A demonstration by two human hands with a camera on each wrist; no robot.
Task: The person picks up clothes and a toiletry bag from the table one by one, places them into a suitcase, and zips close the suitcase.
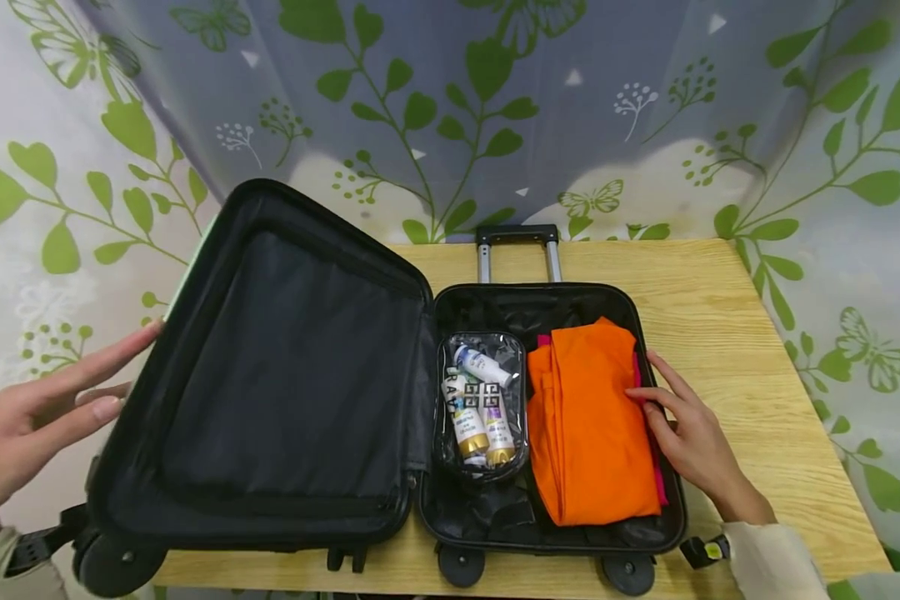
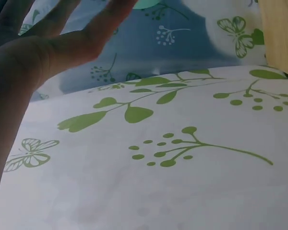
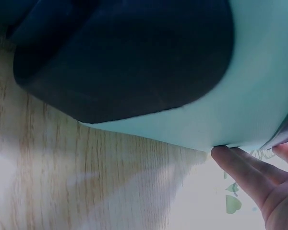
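A small suitcase lies spread on the table in the head view, its black-lined lid [image 1: 285, 358] raised at the left. My left hand [image 1: 37, 425] has its fingers extended against the lid's outer left edge. In the base sit a folded orange cloth [image 1: 588, 425] and a clear zip pouch [image 1: 450, 454] with several bottles. My right hand [image 1: 693, 433] rests at the base's right rim, a fingertip touching the orange cloth. The right wrist view shows the mint-green shell [image 3: 182, 129] with fingertips [image 3: 223, 153] against its side. In the left wrist view the left hand [image 2: 48, 48] is spread.
The wooden table [image 1: 727, 350] extends right of the suitcase. A pulled-out handle [image 1: 517, 235] stands at the back, and black wheels [image 1: 461, 565] face the front edge. Leaf-printed curtain [image 1: 450, 108] surrounds the table. Something pink shows under the orange cloth.
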